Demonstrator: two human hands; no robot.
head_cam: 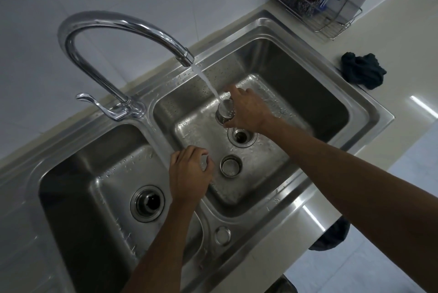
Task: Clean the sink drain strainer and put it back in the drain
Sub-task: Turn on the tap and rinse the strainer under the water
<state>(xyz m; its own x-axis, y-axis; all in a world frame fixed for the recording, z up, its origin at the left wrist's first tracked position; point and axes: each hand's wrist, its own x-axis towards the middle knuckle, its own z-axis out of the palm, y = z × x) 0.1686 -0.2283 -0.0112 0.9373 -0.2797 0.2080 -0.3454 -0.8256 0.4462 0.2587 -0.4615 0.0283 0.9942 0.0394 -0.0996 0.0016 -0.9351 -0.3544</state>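
Observation:
My right hand (247,109) grips a perforated steel strainer basket (225,111) on its side under the running water (206,79) from the curved faucet (113,29), just above the open drain (242,136) of the right basin. My left hand (189,174) hovers over the divider between the basins, its fingers curled around something small that I cannot make out. A second round steel piece (231,166), a cup or stopper, sits on the floor of the right basin near my left hand.
The left basin (78,198) has its own drain fitting (147,203). The faucet lever (94,103) stands at the back left. A dark cloth (362,71) lies on the counter at right. A wire rack (317,8) with scrubbers sits in the back corner.

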